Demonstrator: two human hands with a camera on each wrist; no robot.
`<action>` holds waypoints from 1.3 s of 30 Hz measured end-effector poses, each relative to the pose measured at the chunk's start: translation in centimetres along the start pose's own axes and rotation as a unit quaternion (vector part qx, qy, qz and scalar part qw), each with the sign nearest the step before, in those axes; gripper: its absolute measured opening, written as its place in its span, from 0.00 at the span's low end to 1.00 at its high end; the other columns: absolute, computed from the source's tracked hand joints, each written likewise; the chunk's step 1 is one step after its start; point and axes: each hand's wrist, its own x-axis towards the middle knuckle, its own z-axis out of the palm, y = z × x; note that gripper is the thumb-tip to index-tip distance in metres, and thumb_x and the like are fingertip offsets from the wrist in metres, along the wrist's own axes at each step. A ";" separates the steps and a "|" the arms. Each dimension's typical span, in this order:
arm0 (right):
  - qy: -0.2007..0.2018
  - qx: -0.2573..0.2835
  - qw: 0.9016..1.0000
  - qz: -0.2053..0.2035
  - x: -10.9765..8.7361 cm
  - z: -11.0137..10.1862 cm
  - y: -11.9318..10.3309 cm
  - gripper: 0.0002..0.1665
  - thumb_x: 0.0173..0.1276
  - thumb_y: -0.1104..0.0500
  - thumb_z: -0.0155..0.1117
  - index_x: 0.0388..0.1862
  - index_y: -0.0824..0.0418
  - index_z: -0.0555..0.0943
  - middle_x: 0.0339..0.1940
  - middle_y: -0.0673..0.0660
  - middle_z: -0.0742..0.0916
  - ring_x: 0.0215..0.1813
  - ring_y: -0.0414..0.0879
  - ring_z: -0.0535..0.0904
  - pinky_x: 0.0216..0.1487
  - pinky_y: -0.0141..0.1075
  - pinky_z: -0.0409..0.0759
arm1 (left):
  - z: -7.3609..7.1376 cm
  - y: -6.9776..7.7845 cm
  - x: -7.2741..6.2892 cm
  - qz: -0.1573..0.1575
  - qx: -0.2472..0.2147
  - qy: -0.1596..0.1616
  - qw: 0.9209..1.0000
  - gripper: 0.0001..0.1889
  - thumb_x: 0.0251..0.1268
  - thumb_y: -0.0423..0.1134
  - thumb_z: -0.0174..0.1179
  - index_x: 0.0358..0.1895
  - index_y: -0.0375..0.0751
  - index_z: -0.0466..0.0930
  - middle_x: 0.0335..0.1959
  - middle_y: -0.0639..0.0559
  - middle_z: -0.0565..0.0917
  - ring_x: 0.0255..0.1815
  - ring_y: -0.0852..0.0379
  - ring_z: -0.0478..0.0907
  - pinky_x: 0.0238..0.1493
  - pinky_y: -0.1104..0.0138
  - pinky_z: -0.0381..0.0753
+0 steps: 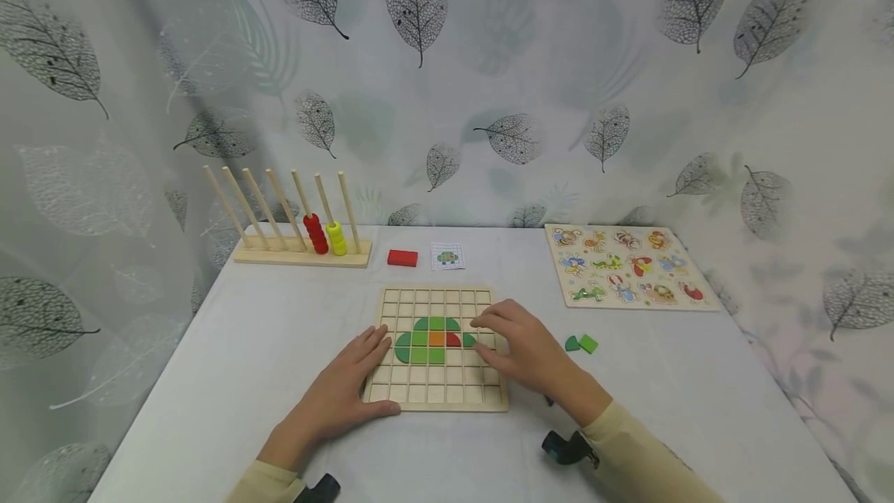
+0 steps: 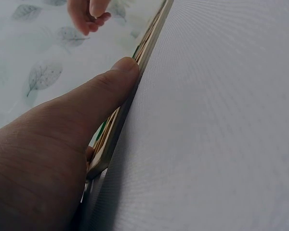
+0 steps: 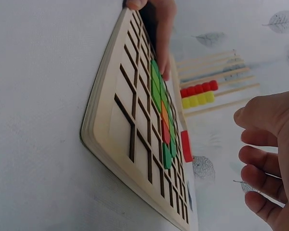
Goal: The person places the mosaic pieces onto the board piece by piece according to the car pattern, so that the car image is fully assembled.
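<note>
A wooden grid board [image 1: 454, 394] lies on the white table with green, orange and red tiles set in its squares. My left hand [image 1: 342, 390] rests at the board's left side, fingers along that edge and thumb [image 2: 113, 84] against the front edge. Over the board's right side is my right hand [image 1: 527, 348], near the green tile [image 1: 469, 340] at the row's right end. In the right wrist view its loosely bent fingers [image 3: 260, 161] hold nothing and stand apart from the board. The red tile [image 1: 453, 339] sits just left of that green tile.
Right of the board lie a green square tile [image 1: 588, 344] and a rounded dark green tile [image 1: 572, 344]. Behind it are a red block [image 1: 402, 258] and a small picture card [image 1: 448, 256]. A peg rack [image 1: 300, 257] stands back left, an insect puzzle board [image 1: 628, 270] back right.
</note>
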 end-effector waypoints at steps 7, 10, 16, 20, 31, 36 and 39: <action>0.003 -0.005 1.000 0.015 -0.3 -1.0 0.2 0.19 0.67 0.58 0.82 0.56 0.58 0.90 0.54 0.50 0.86 0.58 0.44 0.81 0.59 0.41 0.86 | -0.1 0.2 0.1 -0.004 0.002 -0.001 1.000 0.60 0.59 0.76 0.70 0.86 0.41 0.63 0.89 0.51 0.58 0.89 0.44 0.51 0.81 0.42 0.61; 0.007 -0.006 1.000 0.017 -0.5 -1.2 0.4 0.19 0.67 0.59 0.82 0.56 0.58 0.90 0.54 0.51 0.87 0.59 0.45 0.82 0.59 0.42 0.86 | -0.1 0.3 0.1 -0.004 0.004 0.001 1.000 0.59 0.59 0.76 0.70 0.86 0.41 0.63 0.89 0.50 0.58 0.88 0.44 0.51 0.81 0.42 0.62; 0.005 -0.009 0.999 0.037 -1.2 -1.6 0.9 0.20 0.66 0.59 0.82 0.57 0.57 0.89 0.55 0.50 0.87 0.60 0.45 0.82 0.60 0.43 0.86 | 0.0 0.2 0.0 -0.002 0.004 0.000 1.000 0.59 0.59 0.76 0.70 0.86 0.41 0.63 0.89 0.51 0.58 0.88 0.44 0.52 0.81 0.43 0.61; 0.005 -0.008 0.999 0.048 -1.6 -1.9 1.1 0.21 0.67 0.58 0.82 0.58 0.56 0.89 0.57 0.49 0.87 0.61 0.45 0.82 0.61 0.44 0.86 | -0.1 0.3 0.0 0.000 0.000 0.000 1.000 0.59 0.59 0.76 0.70 0.86 0.41 0.63 0.88 0.50 0.58 0.88 0.43 0.51 0.81 0.42 0.61; 0.025 -0.012 0.998 0.055 -2.4 -2.9 1.7 0.21 0.66 0.59 0.84 0.57 0.56 0.89 0.56 0.48 0.87 0.60 0.45 0.84 0.58 0.46 0.87 | -0.1 0.1 0.0 0.004 -0.001 0.004 1.000 0.59 0.60 0.76 0.70 0.86 0.42 0.63 0.89 0.50 0.58 0.88 0.43 0.52 0.80 0.41 0.63; 0.033 -0.021 0.998 0.059 -2.8 -3.3 2.1 0.21 0.65 0.59 0.84 0.56 0.55 0.89 0.55 0.48 0.88 0.59 0.46 0.85 0.57 0.46 0.88 | 0.0 0.0 -0.1 0.005 0.000 0.008 1.000 0.59 0.59 0.76 0.70 0.86 0.41 0.64 0.88 0.50 0.59 0.88 0.43 0.52 0.80 0.41 0.63; 0.038 -0.022 0.997 0.062 -3.0 -3.7 2.2 0.21 0.65 0.59 0.84 0.56 0.55 0.89 0.55 0.49 0.88 0.58 0.46 0.85 0.57 0.47 0.88 | 0.0 0.0 0.0 0.008 -0.001 0.011 1.000 0.59 0.60 0.75 0.71 0.85 0.40 0.64 0.88 0.50 0.59 0.88 0.43 0.53 0.80 0.41 0.63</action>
